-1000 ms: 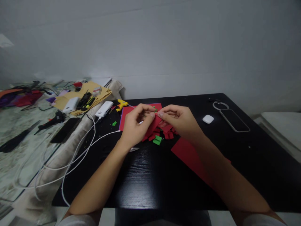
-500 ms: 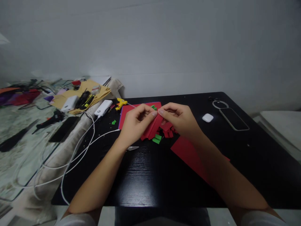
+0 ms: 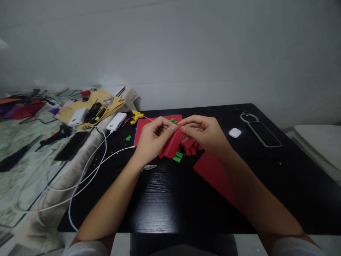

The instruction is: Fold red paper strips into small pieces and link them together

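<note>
A folded strip of red paper (image 3: 174,144) hangs between my two hands above the table. My left hand (image 3: 157,137) pinches its upper left edge between thumb and fingers. On the other side, my right hand (image 3: 204,131) is closed on the top right corner, thumb against the fingertips. Beneath and behind lie small cut red pieces (image 3: 190,149) and a green paper piece (image 3: 178,157). A larger red sheet (image 3: 215,174) lies partly under my right forearm. Scissor-like metal tips (image 3: 149,167) show beside my left wrist; the rest is hidden.
A yellow glue gun (image 3: 136,116) lies behind my left hand, near a white power bank (image 3: 116,121) with white cables (image 3: 102,156). To the right are a white earbud case (image 3: 234,133) and a phone (image 3: 264,134). Tools and yellow envelopes (image 3: 77,110) crowd the left side.
My right hand's fingers have shifted slightly along the top of the red paper, and its thumb sits a little lower. My left hand keeps its pinch almost unmoved.
</note>
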A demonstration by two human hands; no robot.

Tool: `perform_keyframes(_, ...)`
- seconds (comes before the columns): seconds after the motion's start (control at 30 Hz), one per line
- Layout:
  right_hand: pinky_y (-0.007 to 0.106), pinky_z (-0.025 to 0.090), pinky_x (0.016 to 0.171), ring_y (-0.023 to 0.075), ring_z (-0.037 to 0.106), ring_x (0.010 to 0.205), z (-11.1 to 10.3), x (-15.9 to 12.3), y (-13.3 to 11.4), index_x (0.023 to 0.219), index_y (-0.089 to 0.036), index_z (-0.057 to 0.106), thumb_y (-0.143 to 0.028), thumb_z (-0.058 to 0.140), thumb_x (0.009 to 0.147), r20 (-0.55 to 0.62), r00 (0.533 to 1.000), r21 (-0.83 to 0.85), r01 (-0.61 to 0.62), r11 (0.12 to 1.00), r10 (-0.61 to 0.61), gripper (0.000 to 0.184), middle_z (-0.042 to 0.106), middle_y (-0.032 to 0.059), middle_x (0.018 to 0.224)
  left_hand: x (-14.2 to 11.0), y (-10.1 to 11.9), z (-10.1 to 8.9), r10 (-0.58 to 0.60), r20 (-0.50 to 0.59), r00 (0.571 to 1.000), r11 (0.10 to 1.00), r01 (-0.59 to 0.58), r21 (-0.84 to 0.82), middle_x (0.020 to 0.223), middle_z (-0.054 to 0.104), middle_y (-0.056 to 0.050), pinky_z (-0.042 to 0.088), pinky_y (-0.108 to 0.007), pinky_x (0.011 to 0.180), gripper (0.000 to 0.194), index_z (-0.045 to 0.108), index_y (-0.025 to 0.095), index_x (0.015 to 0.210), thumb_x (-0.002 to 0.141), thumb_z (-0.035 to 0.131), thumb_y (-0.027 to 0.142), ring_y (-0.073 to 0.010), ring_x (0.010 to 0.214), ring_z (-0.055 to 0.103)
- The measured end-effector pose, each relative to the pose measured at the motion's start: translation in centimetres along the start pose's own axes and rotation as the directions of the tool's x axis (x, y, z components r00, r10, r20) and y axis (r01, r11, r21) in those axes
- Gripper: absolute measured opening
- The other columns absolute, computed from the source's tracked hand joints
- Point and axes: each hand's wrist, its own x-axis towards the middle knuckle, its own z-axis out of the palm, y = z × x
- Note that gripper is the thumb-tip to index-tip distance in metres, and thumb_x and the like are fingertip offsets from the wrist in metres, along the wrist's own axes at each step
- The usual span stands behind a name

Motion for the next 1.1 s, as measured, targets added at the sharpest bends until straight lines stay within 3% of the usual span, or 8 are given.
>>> perform_keyframes(0.5, 0.026, 0.062, 0.056, 0.0131, 0.068, 0.058, 0.22, 0.02, -0.05, 0.081, -0.015, 0.072, -0.027, 0.074, 0.077, -0.049, 0.999, -0.024, 0.001, 1.000, -0.002, 0.013, 0.072, 0.0012, 0.069, -0.07, 0.06, 0.06, -0.013, 0.024, 1.000, 1.000, 0.013, 0.015, 0.073, 0.064, 0.000, 0.043, -0.024, 0.060, 0.016, 0.068, 0.018, 0.083, 0.088, 0.069, 0.034, -0.0112, 0.063, 0.055)
perform_keyframes(1.1, 0.029, 0.063, 0.061, 0.0151, 0.070, 0.064, 0.13, -0.14, -0.09, 0.080, -0.017, 0.071, -0.033, 0.074, 0.080, -0.021, 0.999, -0.050, 0.027, 0.998, -0.028, 0.017, 0.073, 0.0027, 0.074, -0.22, 0.08, 0.23, 0.012, 0.001, 1.000, 0.999, -0.012, 0.037, 0.072, 0.063, -0.001, 0.042, -0.024, 0.058, 0.017, 0.066, 0.018, 0.083, 0.087, 0.069, 0.034, -0.0115, 0.063, 0.054)
